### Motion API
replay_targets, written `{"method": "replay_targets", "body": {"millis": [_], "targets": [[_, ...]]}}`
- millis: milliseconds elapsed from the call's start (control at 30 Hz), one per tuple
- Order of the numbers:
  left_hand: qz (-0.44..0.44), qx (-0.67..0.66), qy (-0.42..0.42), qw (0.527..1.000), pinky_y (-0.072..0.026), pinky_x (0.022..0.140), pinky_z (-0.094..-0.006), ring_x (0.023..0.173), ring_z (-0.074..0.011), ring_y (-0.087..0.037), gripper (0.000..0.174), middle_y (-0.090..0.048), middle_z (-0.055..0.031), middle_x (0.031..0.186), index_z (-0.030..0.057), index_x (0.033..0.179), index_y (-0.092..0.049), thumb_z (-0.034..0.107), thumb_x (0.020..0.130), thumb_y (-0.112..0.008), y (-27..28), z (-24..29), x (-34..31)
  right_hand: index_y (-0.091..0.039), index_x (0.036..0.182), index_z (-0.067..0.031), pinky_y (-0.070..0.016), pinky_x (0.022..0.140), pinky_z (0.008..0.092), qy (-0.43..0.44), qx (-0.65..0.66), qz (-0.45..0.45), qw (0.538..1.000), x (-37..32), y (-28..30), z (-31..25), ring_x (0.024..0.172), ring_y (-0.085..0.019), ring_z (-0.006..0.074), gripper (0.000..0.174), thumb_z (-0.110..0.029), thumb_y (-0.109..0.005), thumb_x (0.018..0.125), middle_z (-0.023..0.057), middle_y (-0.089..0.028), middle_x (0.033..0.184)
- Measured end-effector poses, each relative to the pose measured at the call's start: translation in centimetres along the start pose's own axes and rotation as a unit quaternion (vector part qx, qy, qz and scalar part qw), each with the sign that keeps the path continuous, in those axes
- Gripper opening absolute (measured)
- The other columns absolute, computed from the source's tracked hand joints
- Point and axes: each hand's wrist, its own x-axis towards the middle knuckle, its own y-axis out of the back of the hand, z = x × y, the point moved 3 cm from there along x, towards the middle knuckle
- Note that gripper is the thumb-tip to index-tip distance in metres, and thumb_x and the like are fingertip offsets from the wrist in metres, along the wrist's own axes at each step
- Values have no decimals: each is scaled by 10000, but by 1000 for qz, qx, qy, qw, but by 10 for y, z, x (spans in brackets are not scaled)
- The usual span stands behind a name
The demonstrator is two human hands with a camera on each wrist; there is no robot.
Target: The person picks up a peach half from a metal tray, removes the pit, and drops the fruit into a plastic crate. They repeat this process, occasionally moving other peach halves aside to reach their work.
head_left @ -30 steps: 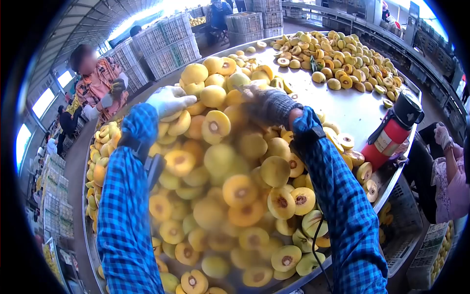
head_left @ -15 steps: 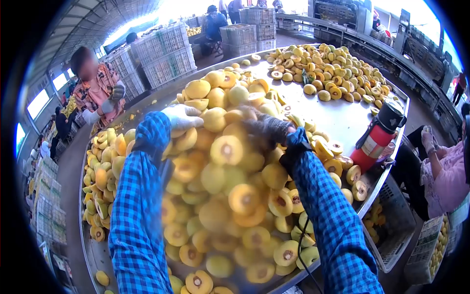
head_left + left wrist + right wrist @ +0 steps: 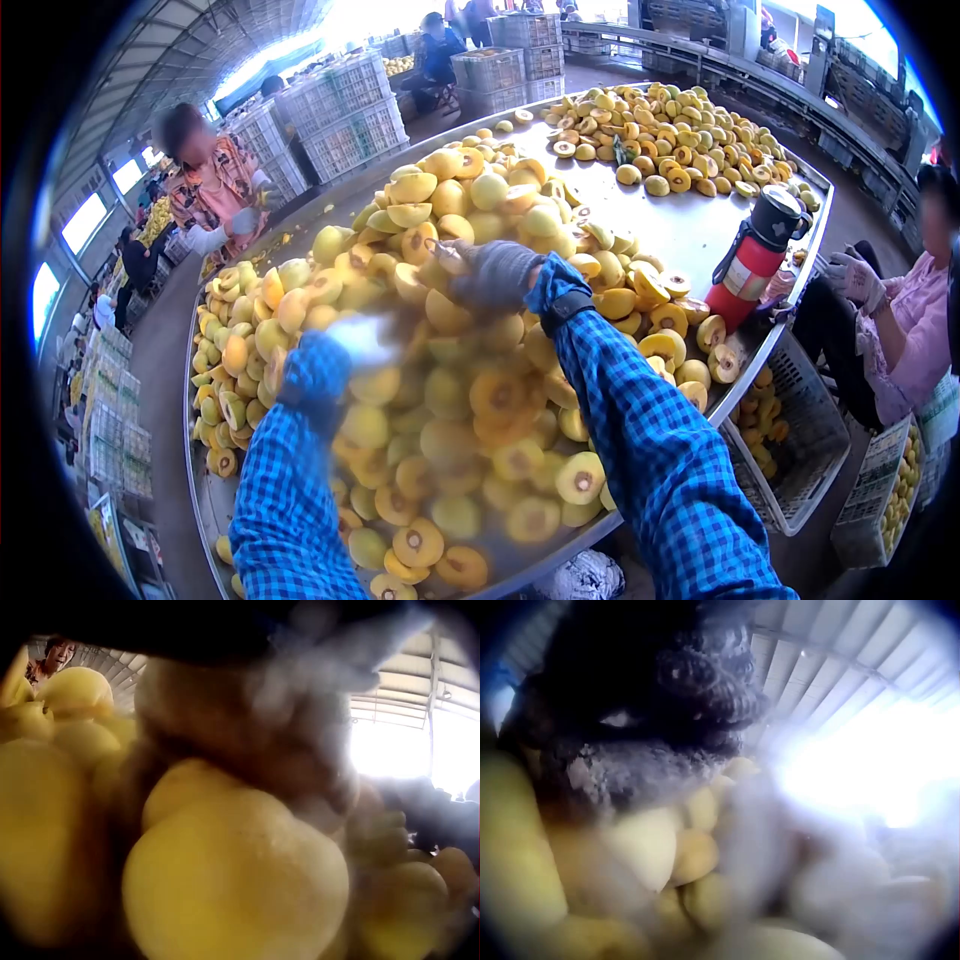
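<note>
Halved yellow peaches (image 3: 495, 455) are heaped on the metal table in front of me, many with brown pit cavities facing up. My right hand (image 3: 497, 272), in a grey knit glove, curls its fingers over the middle of the heap. A small metal-looped tool (image 3: 433, 246) sticks out at its fingertips. My left hand (image 3: 368, 340), in a white glove, is low over the near left part of the heap and blurred. In the left wrist view its glove (image 3: 322, 671) is by a brownish rounded thing (image 3: 240, 720); I cannot tell whether it holds this.
A red bottle (image 3: 752, 262) with a black lid stands near the table's right edge (image 3: 765, 365). Another peach pile (image 3: 680, 135) lies at the far right. Crates (image 3: 795, 470) stand on the floor at right, with stacked crates (image 3: 345, 110) behind. People work at left and right.
My left hand has come back toward me, down from the upper part of the heap. My right hand has shifted left and slightly nearer, and a metal loop now shows at its fingertips.
</note>
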Motion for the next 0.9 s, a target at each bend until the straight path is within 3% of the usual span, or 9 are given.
{"method": "replay_targets", "body": {"millis": [167, 267, 333, 367, 433, 500, 633, 733, 900], "targets": [[-53, 1, 20, 998, -453, 865, -427, 956, -359, -591, 565, -622, -214, 1020, 96, 1243, -464, 406, 773, -505, -55, -10, -65, -474, 1248, -49, -507, 675, 397, 156, -34, -92, 983, -23, -28, -61, 700, -634, 325, 619, -447, -584, 788, 178, -641, 790], [-76, -30, 7, 997, -463, 865, -405, 968, -350, -597, 604, -618, -206, 1065, 107, 1309, -414, 408, 796, -517, -47, -12, -100, -512, 1169, -101, -490, 552, 442, 269, -98, 3, 958, -32, -51, -67, 580, -599, 347, 453, -362, -564, 802, 137, -595, 619], [-107, -80, -30, 991, -471, 865, -358, 973, -298, -617, 587, -626, -185, 1083, 69, 1285, -451, 420, 821, -532, -31, -16, -116, -623, 854, -63, -482, 649, 388, 305, 79, 88, 945, -10, -27, -58, 678, -598, 330, 231, -269, -668, 758, 162, -611, 716], [-133, -120, -34, 983, -474, 863, -329, 969, -261, -631, 563, -634, -169, 1084, 29, 1236, -510, 422, 834, -545, -13, -14, -114, -623, 854, -49, -481, 636, 382, 220, 92, 130, 962, 9, -17, -34, 664, -602, 315, 243, -273, -661, 770, 162, -617, 718], [-94, -157, 16, 983, -478, 852, -319, 954, -224, -636, 442, -644, -167, 1062, -1, 1127, -589, 337, 842, -582, 10, -21, -94, -625, 853, -21, -480, 608, 372, 46, 141, 206, 967, 37, 15, -2, 636, -612, 284, 270, -283, -647, 793, 162, -629, 721], [163, -284, 5, 945, -477, 856, -308, 964, -194, -626, 342, -653, -155, 1030, -6, 1073, -618, 253, 851, -596, 25, -36, -50, -611, 953, -14, -475, 691, 393, -30, 62, 204, 976, 57, 35, 10, 727, -628, 318, 382, -368, -604, 812, 188, -633, 775], [445, -154, -105, 876, -366, 1006, -337, 1193, -272, -483, 565, -484, -147, 1307, 106, 1309, -440, 314, 808, -598, 83, -48, 59, -545, 1123, 6, -459, 808, 397, 15, 77, 210, 974, 104, 23, 41, 923, -604, 340, 484, -359, -590, 809, 226, -619, 979], [413, -205, -56, 886, -320, 1043, -343, 1246, -322, -420, 671, -442, -173, 1328, 138, 1382, -353, 270, 789, -637, 102, -22, 110, -526, 1173, -9, -392, 976, 378, 128, -135, 298, 936, 194, -35, 109, 1151, -490, 355, 517, -364, -578, 800, 243, -521, 1216], [412, -94, 17, 906, -356, 1018, -360, 1175, -279, -470, 595, -511, -108, 1233, 124, 1258, -509, 272, 712, -691, 74, -15, 177, -521, 1199, -20, -435, 904, 376, 67, 215, 180, 957, 112, 3, 73, 1063, -557, 343, 577, -400, -630, 779, 223, -587, 1123]]}}
